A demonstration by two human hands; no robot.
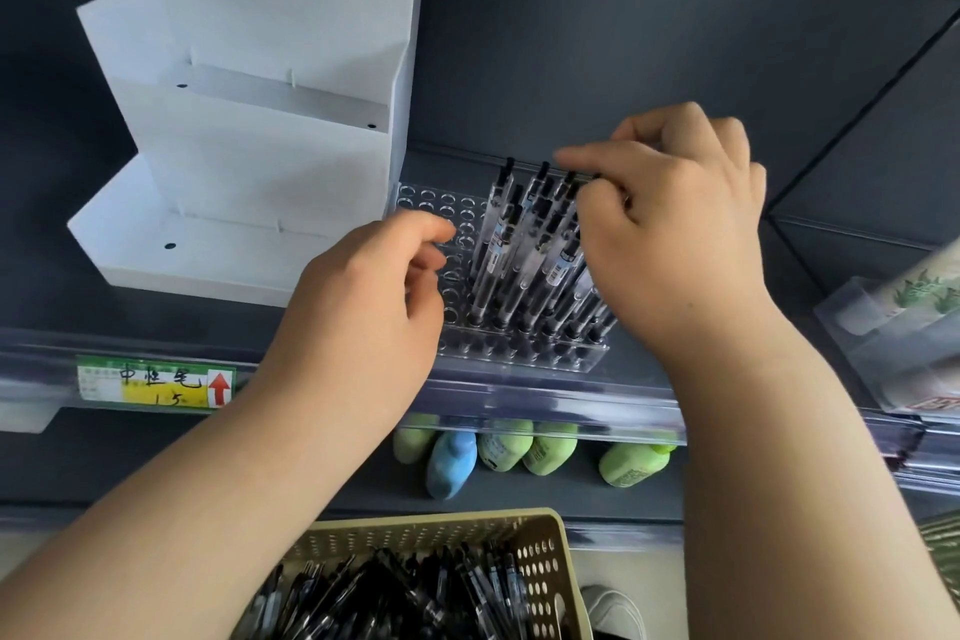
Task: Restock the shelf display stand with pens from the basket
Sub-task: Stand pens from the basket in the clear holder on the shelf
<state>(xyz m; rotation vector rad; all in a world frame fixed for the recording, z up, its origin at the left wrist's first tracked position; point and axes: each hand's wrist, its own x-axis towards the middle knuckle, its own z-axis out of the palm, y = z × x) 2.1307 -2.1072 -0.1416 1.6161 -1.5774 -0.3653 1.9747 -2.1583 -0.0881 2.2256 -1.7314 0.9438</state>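
A clear acrylic pen stand (pixel 457 218) with rows of round holes sits on the dark shelf. Several black-tipped clear pens (pixel 524 255) stand upright in its right half; the left holes are bare. My right hand (pixel 670 234) reaches over the pens, thumb and fingers pinching the top of a pen at the stand's back right. My left hand (pixel 363 296) hovers at the stand's front left, fingers loosely curled, holding nothing I can see. Below, a beige perforated basket (pixel 545 551) holds many more pens (pixel 395 592).
A white stepped cardboard display (pixel 249 130) stands left of the stand. A price label (pixel 156 382) sits on the shelf's clear front rail. Green and blue bottles (pixel 498 452) lie on the lower shelf. A clear holder with packaged goods (pixel 904 317) is at right.
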